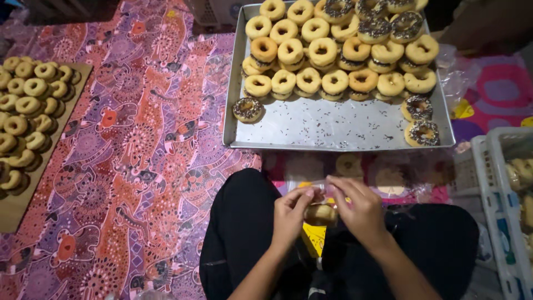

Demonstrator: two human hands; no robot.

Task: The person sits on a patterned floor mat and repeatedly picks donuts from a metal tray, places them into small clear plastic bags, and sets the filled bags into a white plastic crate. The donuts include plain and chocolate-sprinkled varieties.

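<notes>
A patterned cloth [139,144] in red and purple covers the floor. On it, far and right of centre, lies one metal tray [333,130] heaped with roughly thirty doughnuts, most plain, about eight chocolate-topped; three topped ones sit loose at its near corners. At far left, one wooden board [14,208] carries some twenty-five plain doughnuts. One white plastic crate [491,183] stands at near right. Near centre, above the person's lap, the left hand [288,214] and right hand [361,208] pinch one doughnut [320,214] between them inside a clear plastic wrapper [311,186].
</notes>
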